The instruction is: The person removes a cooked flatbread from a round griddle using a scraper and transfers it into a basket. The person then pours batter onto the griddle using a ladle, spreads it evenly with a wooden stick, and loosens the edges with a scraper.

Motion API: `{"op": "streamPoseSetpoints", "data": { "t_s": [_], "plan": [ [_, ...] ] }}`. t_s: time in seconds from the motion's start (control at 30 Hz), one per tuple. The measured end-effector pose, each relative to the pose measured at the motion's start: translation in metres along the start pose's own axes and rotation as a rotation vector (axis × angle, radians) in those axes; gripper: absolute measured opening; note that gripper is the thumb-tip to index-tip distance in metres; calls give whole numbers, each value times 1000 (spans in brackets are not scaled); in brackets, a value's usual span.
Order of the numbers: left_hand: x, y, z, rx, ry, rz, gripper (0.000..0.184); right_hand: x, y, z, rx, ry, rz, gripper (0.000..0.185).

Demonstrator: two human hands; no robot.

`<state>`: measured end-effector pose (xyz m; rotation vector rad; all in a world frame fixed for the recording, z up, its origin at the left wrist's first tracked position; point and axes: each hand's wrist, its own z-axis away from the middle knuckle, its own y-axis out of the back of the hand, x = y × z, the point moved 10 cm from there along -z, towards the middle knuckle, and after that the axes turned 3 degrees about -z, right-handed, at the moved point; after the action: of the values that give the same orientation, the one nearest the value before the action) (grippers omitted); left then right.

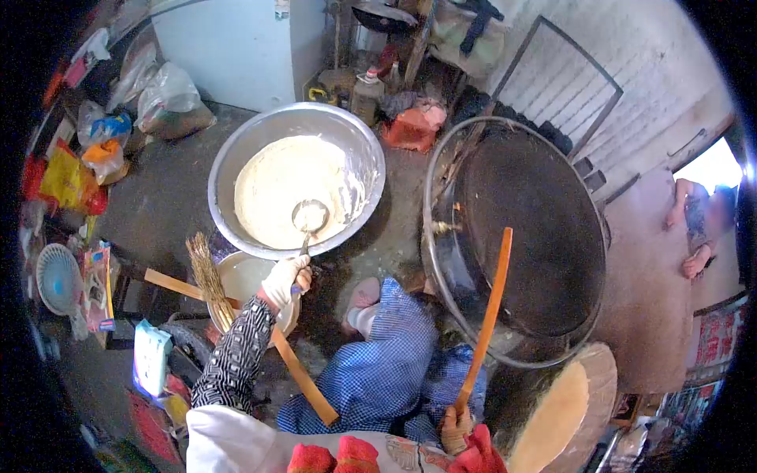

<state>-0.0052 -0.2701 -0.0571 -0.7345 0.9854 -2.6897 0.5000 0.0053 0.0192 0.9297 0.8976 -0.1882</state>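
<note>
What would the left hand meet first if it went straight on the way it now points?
Probably the near rim of the metal basin, just ahead of the left hand, though one view leaves its height unclear.

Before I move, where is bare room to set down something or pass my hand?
Bare floor shows between the metal bowl and the plastic bags at left; a narrower strip lies between that bowl and the round griddle. It is crowded at the basin, where a straw brush and wooden slat lie across, beside the left hand.
</note>
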Motion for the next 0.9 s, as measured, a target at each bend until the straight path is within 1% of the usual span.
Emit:
{"op": "streamPoseSetpoints", "data": {
  "t_s": [0.03,0.1,0.13,0.17,0.2,0.23,0.27,0.3,0.37,0.47,0.57,0.63,0.73,0.77,0.83,0.87,0.9],
  "plan": [
    [9,3,9,58,-47,-125,8,4,0,4,3,-23,4,17],
    [22,-5,15,151,-143,-357,13,10,5,7,6,-55,20,17],
    [38,-8,10,198,-198,-630,21,11,7,7,3,-68,29,17],
    [57,-20,13,288,-198,-869,34,12,9,7,3,-79,38,17],
    [69,-18,4,321,-239,-937,54,12,8,7,0,-85,43,17],
    [85,-14,-10,399,-182,-1134,66,14,10,7,1,-97,46,17],
    [101,-23,-14,434,-151,-1427,64,14,9,6,-1,-102,50,17],
    [118,18,-65,452,-325,-1809,61,14,8,6,-3,-108,51,17],
    [136,26,-84,456,-95,-1968,62,17,6,7,-8,-122,49,17],
    [135,20,-72,384,-89,-2318,67,21,1,8,-12,-141,37,17],
    [115,-2,-21,328,132,-2437,72,27,-7,13,-13,-156,13,17],
    [101,5,-1,262,174,-2383,74,29,-10,13,-10,-162,0,17],
    [78,11,28,228,291,-1835,64,34,-11,15,-5,-159,-23,17],
    [70,-10,42,129,162,-1957,63,35,-11,14,-5,-153,-33,17],
    [53,-12,44,134,152,-1444,64,36,-9,11,2,-131,-60,17],
    [43,-8,32,52,105,-1162,65,36,-11,12,12,-122,-80,17],
    [30,-24,35,20,110,-875,57,37,-11,11,29,-111,-104,17]
  ]
}}
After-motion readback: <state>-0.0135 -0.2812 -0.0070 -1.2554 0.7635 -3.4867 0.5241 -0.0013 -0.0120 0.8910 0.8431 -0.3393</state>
